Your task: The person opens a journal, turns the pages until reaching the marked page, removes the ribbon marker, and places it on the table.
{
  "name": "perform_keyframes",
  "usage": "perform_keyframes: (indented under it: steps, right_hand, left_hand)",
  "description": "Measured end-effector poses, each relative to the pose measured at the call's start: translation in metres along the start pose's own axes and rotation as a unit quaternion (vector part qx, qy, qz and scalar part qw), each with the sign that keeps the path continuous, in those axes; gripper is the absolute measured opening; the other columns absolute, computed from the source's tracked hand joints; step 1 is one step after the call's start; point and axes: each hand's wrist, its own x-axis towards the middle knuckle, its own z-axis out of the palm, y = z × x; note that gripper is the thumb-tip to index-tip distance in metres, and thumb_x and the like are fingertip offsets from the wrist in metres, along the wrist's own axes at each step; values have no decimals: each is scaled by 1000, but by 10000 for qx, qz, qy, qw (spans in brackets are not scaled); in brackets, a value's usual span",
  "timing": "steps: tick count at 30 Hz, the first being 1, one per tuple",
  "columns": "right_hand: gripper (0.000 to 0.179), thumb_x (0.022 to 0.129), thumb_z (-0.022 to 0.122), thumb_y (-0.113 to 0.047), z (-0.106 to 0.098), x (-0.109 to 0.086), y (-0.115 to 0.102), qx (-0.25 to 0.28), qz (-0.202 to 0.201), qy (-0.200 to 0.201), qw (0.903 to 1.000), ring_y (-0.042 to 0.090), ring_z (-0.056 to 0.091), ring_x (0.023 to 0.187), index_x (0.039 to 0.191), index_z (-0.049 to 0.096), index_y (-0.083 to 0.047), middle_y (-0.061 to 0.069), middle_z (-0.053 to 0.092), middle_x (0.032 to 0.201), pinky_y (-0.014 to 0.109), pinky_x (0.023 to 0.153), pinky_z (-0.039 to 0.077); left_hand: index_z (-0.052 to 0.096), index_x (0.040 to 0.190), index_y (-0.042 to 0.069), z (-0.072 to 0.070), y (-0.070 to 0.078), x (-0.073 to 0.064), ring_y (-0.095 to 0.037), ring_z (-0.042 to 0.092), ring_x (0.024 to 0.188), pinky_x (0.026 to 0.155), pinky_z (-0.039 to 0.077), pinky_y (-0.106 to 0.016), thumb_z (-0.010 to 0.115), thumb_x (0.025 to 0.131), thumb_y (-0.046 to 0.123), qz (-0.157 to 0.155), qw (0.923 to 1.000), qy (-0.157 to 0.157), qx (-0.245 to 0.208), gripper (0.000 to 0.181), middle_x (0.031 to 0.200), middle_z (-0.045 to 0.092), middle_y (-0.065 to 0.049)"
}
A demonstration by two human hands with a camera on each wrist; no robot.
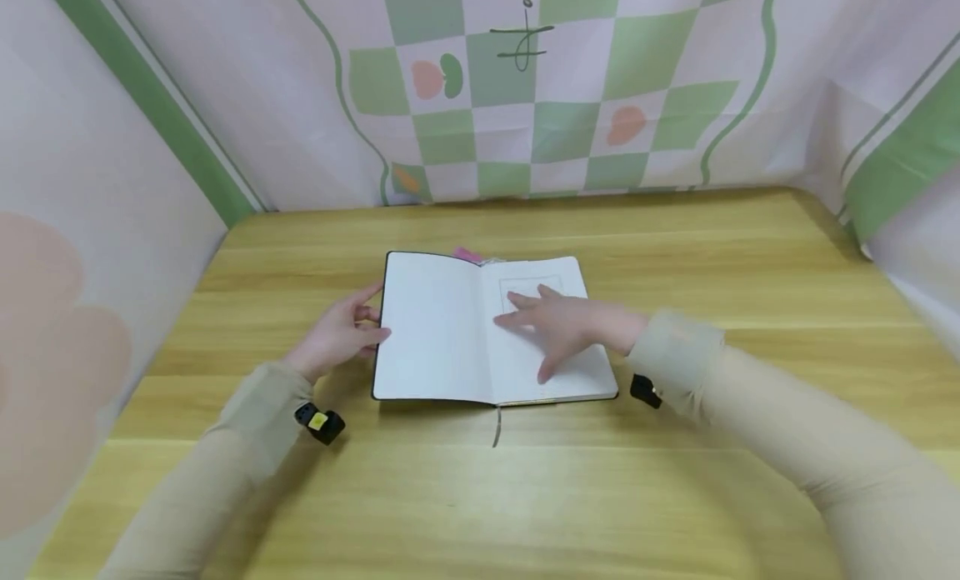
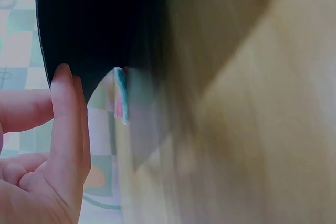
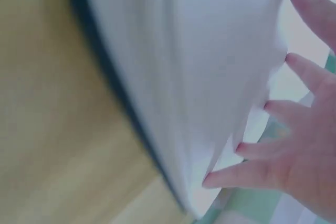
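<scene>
An open notebook (image 1: 431,330) with a black cover lies on the table, its left page blank. On its right page a thin rectangular outline (image 1: 531,279) is partly covered by my right hand (image 1: 566,323). That hand rests on the page with its fingers spread; all five fingertips touch paper in the right wrist view. My left hand (image 1: 336,337) pinches the left outer edge, thumb over the page and fingers behind. From below, the left wrist view has the black cover (image 2: 94,19) raised off the table, fingers (image 2: 65,114) against it.
A grey ribbon bookmark (image 1: 497,428) trails from the notebook's near edge. Something pink (image 1: 468,254) pokes out behind the spine. The wooden table (image 1: 465,497) ends at a patterned curtain (image 1: 510,138) at the back, with another pale curtain (image 1: 97,188) along the left.
</scene>
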Motion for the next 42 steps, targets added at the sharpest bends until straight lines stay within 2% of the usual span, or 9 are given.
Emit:
perform_keyframes:
  steps: [2,11,17,23,27,31,35,38,42]
  right_hand:
    - [97,68,84,-30,-4,3,9,-14,84,64,9999,54,7,138,148,33,-15,21,12,155,64,111,9]
    - [101,69,84,-26,-20,17,39,213,522,309,9979,49,9,140,150,25,-8,22,11,156,63,111,11]
    - [100,71,83,-18,-30,25,51,883,1063,491,9892,42,20,140,149,23,-2,21,24,152,53,114,16]
    - [93,71,83,-26,-33,29,58,511,1464,604,9861,49,19,137,146,34,-3,21,33,149,58,112,18]
    - [89,70,84,-29,-34,29,58,169,1476,673,9866,49,22,135,142,39,-2,22,36,146,57,110,22]
    - [88,69,83,-33,-33,25,54,-308,1439,918,9848,46,28,134,141,42,-3,22,39,144,58,108,27]
    - [88,69,82,-39,-28,19,52,-692,1388,1326,9790,44,29,134,140,43,-6,20,42,143,65,107,21]
    - [85,68,83,-38,-22,13,51,-751,1274,1750,9734,43,33,130,138,46,-5,21,45,139,65,106,22]
    - [76,71,83,-28,-14,5,46,-363,1132,2159,9691,41,45,120,133,49,1,23,51,130,55,100,37]
  left_hand:
    - [16,153,16,0,2,0,-16,56,84,77,54,-34,58,92,3,-2,10000,8,-70,76,116,50,-15]
    - [15,153,16,-1,4,-2,-12,56,82,75,54,-32,58,92,2,97,9994,-28,-325,75,115,51,-13]
    - [16,152,20,-3,-1,-2,-11,55,81,74,54,-31,59,92,4,96,9990,-64,-429,76,111,51,-9]
    - [16,152,22,-1,-3,-2,-11,56,82,74,53,-29,59,92,4,-12,9984,-91,-549,76,113,52,-8]
    - [16,152,23,0,-3,-2,-11,57,82,74,53,-29,58,92,4,-25,9980,-95,-629,76,114,52,-10]
    - [16,152,24,0,-2,-2,-11,58,82,75,53,-30,59,92,4,-57,9981,-74,-607,77,114,52,-9]
    - [16,152,26,0,-1,-1,-12,58,84,77,54,-32,59,92,4,-146,9981,-64,-601,77,114,52,-9]
    - [17,152,27,-1,-1,0,-12,57,84,78,54,-32,59,92,4,-155,9979,-65,-631,77,114,51,-8]
    - [17,152,25,-1,-3,0,-10,54,81,73,53,-28,59,91,4,-142,9974,-76,-697,77,110,49,-7]
